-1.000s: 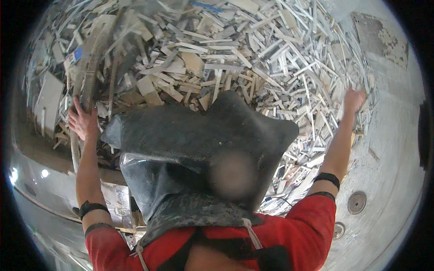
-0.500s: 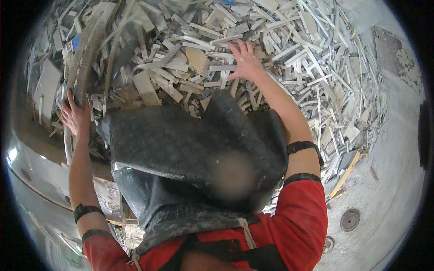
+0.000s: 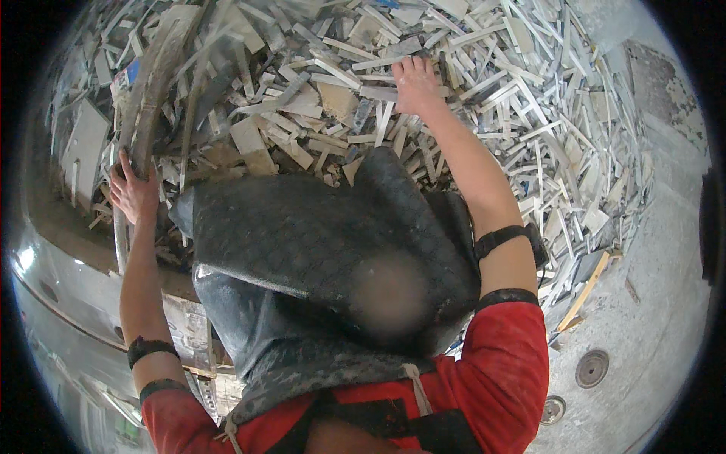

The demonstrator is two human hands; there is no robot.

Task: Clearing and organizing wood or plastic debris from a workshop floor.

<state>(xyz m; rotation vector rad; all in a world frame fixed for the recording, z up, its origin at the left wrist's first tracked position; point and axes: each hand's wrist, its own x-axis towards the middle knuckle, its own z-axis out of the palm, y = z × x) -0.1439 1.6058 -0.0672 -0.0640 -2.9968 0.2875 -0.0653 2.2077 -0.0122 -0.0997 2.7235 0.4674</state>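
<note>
My right hand point(image 3: 416, 85) reaches into a heap of pale, flat strip offcuts point(image 3: 495, 98). Its fingers are curled down and close together. A grey strip offcut point(image 3: 378, 94) runs in under the thumb side and appears gripped, though the fingers hide its far end. At the left, my left hand point(image 3: 134, 193) lies with fingers apart against the lower end of a long, dusty, curved bar point(image 3: 145, 113). No held piece shows in it. Between my arms a dark, dusty apron point(image 3: 325, 234) covers part of the heap's near side.
A broad, light flat piece point(image 3: 85, 140) leans at the far left by a metal rim point(image 3: 72, 246). To the right, the grey floor point(image 3: 635, 303) carries a round drain cover point(image 3: 592, 368) and a yellowish wooden strip point(image 3: 584, 291) beside the heap.
My right hand has moved slightly farther away, its spread fingers closing over the offcuts. The grey strip has shifted away with it. My left hand stays on the bar.
</note>
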